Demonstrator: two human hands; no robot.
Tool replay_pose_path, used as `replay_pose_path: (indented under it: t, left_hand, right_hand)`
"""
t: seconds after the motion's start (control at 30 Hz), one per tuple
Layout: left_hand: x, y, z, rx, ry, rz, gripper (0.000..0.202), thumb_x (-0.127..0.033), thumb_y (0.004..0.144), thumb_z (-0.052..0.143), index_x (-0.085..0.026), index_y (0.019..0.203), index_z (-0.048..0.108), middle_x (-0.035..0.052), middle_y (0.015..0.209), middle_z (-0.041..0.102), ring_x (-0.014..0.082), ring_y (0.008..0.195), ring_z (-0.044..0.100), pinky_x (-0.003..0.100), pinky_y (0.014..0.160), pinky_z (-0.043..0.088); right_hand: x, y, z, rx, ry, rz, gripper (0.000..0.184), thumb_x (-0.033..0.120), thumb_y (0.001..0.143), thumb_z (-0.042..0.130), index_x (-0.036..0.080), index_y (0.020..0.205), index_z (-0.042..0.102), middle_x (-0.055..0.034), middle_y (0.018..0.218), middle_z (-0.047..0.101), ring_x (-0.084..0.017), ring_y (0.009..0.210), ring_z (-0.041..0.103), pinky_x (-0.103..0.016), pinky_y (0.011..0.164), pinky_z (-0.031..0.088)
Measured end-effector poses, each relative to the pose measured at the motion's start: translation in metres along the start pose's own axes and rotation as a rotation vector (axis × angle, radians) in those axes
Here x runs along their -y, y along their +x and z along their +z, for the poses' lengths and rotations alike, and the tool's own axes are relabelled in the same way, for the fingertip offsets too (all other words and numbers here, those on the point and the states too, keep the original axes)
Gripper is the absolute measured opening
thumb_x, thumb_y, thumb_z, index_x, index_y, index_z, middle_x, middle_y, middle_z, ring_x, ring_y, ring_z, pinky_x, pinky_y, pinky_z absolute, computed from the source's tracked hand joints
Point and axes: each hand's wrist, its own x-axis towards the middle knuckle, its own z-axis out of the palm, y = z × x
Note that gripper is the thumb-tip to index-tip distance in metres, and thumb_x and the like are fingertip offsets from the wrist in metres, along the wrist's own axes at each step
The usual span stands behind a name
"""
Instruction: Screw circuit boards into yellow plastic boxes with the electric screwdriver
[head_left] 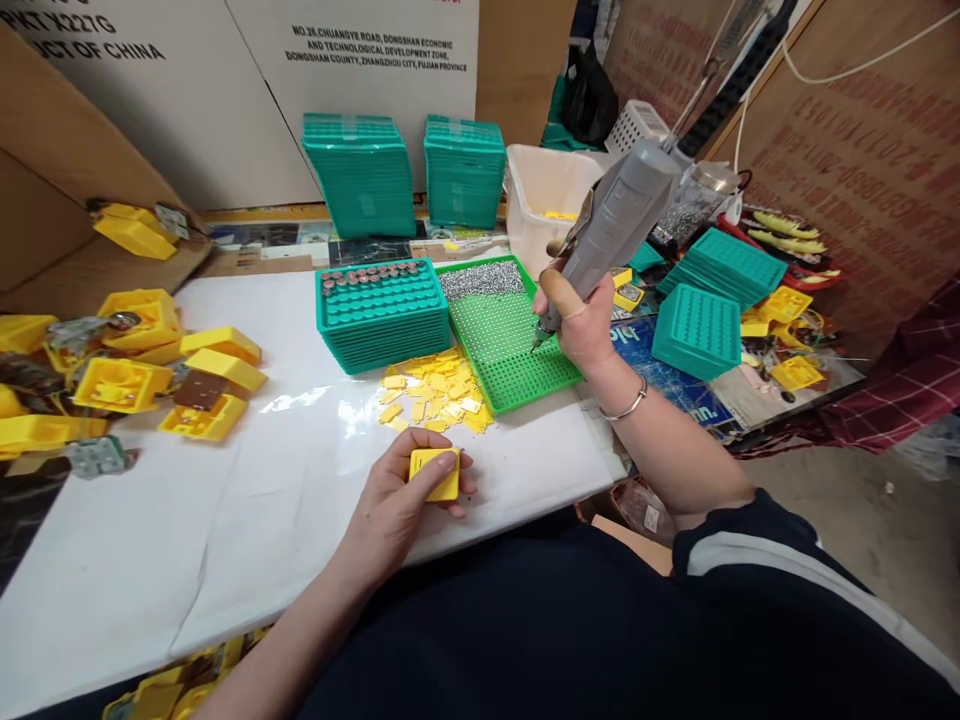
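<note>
- While our left hand (pixel 396 492) pinches the yellow case (pixel 442 482), the hold could slacken and let it twist or drop, since only the thumb appears to press its upper face.
- If our right hand (pixel 589 328) swings the grey power driver (pixel 622 215) carelessly, its tip could snag the holes of the green tray (pixel 517 385) or scatter the small metal parts (pixel 484 278) in it; the tip shows over that tray, and we cannot tell whether it touches.
- Should our left knuckles stray toward twelve o'clock, they could spread the loose yellow plates (pixel 439 392) lying just beyond.
- Taking the case as the clock's centre, our left palm sits toward eight o'clock, thumb across the case, fingertips showing past it between three and five.
- Our right fingers wrap closed around the driver, between one and two o'clock; the teal tray stack (pixel 382 335) stands near eleven.
</note>
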Motion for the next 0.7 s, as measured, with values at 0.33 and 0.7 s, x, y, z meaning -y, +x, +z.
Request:
replay_pose_path:
  t: [0.33,0.7]
  left_hand:
    - [0.004,-0.001,-0.001,-0.020,-0.017,0.043,0.026,-0.034,0.082,0.067,-0.019,0.096,0.050,0.0030,0.084,0.069,0.0164,0.069,0.067,0.024,0.051,0.052]
    - [0.006,0.004,0.001,0.049,-0.191,0.048,0.022,-0.024,0.083,0.059,-0.018,0.102,0.051,0.0045,0.094,0.067,0.0222,0.091,0.068,0.038,0.076,0.056]
  right_hand:
    - [0.005,-0.001,0.003,-0.051,0.009,-0.018,0.038,0.055,0.072,0.071,0.024,0.080,0.050,0.0074,0.057,0.052,-0.009,0.045,0.050,-0.027,0.048,0.044]
    - [0.083,-0.030,0.043,0.125,0.169,-0.007,0.042,0.066,0.077,0.060,0.026,0.084,0.050,0.0052,0.061,0.050,-0.010,0.047,0.049,-0.027,0.046,0.047]
